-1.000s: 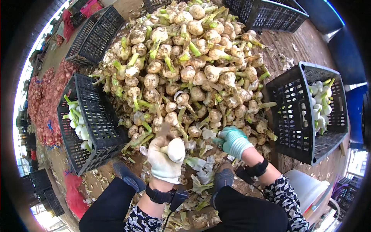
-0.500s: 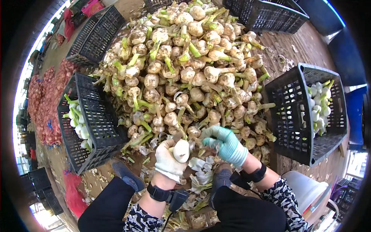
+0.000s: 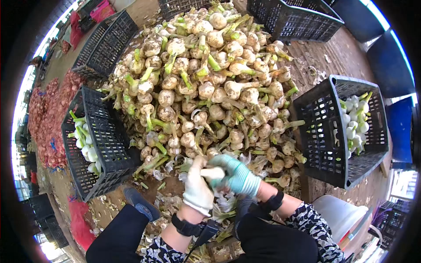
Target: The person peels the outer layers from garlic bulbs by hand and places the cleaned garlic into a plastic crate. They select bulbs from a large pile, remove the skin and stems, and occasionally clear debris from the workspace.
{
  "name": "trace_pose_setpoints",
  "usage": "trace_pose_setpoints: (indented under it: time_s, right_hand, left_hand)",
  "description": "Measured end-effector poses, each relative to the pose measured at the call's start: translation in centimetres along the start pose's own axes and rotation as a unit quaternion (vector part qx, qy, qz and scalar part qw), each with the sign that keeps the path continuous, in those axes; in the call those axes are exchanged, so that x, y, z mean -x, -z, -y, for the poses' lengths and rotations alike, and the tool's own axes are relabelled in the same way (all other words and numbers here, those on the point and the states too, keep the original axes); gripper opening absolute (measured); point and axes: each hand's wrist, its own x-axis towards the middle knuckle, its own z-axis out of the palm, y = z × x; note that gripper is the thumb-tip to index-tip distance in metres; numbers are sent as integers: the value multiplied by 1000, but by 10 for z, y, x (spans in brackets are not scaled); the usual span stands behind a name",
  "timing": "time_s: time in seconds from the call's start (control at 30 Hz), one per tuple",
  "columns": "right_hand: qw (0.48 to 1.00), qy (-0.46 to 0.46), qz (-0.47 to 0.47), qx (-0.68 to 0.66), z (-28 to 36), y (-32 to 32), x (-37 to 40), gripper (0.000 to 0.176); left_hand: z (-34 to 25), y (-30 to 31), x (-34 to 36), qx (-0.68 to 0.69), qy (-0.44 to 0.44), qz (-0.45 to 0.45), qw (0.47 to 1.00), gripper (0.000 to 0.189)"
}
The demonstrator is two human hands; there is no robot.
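Observation:
A peeled white garlic bulb [image 3: 212, 173] is between my two gloved hands, just in front of the heap. My left hand [image 3: 197, 189], in a white glove, is closed around its left side. My right hand [image 3: 239, 176], in a teal glove with a striped cuff, is closed over its right side, fingers curled against it. Whether anything else sits in the right fingers is hidden. Beyond the hands rises a large pile of soil-stained garlic bulbs [image 3: 206, 92] with cut green stems. Papery white peelings [image 3: 226, 201] lie beneath the hands.
Black crates with clean white garlic stand at left [image 3: 112, 136] and right [image 3: 322, 131]. More black crates [image 3: 302, 19] sit behind the pile. Red net sacks [image 3: 55, 118] lie far left. A whitish bucket [image 3: 337, 215] is beside my right knee.
My right hand has moved left onto the garlic bulb, from a short distance away. The bulb has tilted in my left hand. The whole view has shifted slightly.

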Motion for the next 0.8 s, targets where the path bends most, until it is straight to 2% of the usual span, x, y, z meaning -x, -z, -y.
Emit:
trace_pose_setpoints:
  time_s: [0.03, 0.07, 0.1, 0.13, 0.23, 0.27, 0.3, 0.33, 0.37, 0.43, 0.5, 0.53, 0.57, 0.6, 0.63, 0.67, 0.7, 0.77, 0.8]
  right_hand:
    - [991, -80, -12, -105, -6, 9, 1, 52]
    - [932, -194, -74, -296, 17, 26, 5, 52]
    - [845, -99, -87, -518, 21, 41, 13, 52]
    - [846, -103, -83, -517, 23, 52, 18, 52]
    - [850, 46, -83, -517, 34, 82, 21, 59]
    - [920, 37, -123, -371, 18, 79, 13, 60]
    - [973, -75, -156, -151, -5, 70, -9, 60]
    - [963, 41, -159, 215, -23, 61, -23, 47]
    - [810, 152, -143, 548, -40, 53, -34, 41]
    - [812, 117, -98, 563, -75, 40, -52, 54]
    - [833, 115, -115, 529, -82, 44, -50, 46]
    - [855, 41, -118, 504, -79, 47, -52, 44]
    - [871, 51, -181, 453, -77, 52, -44, 38]
    - [882, 19, -203, 425, -64, 55, -31, 42]
    - [905, -90, -169, 379, -65, 60, -30, 42]
    - [964, -173, -198, 36, -49, 59, -23, 42]
    - [900, -238, -187, -313, -26, 56, -8, 41]
    - [894, -137, -90, -418, -4, 41, 5, 40]
    - [950, -103, -58, -289, 11, 30, 8, 48]
  left_hand:
    - [1, -2, 6, -26, -38, 32, 998, 32]
    - [-1, -4, 7, 26, -10, 37, 999, 37]
    - [1, 7, 5, 11, -42, 18, 999, 41]
    - [-3, 14, 2, 9, -44, 9, 999, 41]
    - [-2, 34, -13, 76, -12, -5, 997, 35]
    - [4, 41, -16, 60, 15, 10, 998, 32]
    - [6, 45, -17, 46, 40, 21, 998, 28]
    - [8, 40, -14, 43, 49, 24, 998, 24]
    - [13, 42, -15, 40, 59, 25, 997, 22]
    - [19, 48, -16, 25, 71, 19, 997, 21]
    - [21, 59, -21, 52, 102, 44, 992, 20]
    - [13, 57, -19, 69, 133, 39, 988, 20]
    - [25, 68, -28, 74, 98, 61, 991, 19]
    - [15, 65, -24, 67, 144, 40, 986, 20]
    - [25, 65, -29, 44, 95, 32, 994, 23]
    - [29, 72, -36, 47, 119, 55, 990, 25]
    - [30, 72, -36, 62, 139, 101, 983, 30]
    - [15, 30, -7, 66, 133, 154, 977, 37]
    - [22, 25, -5, 92, 140, 169, 971, 41]
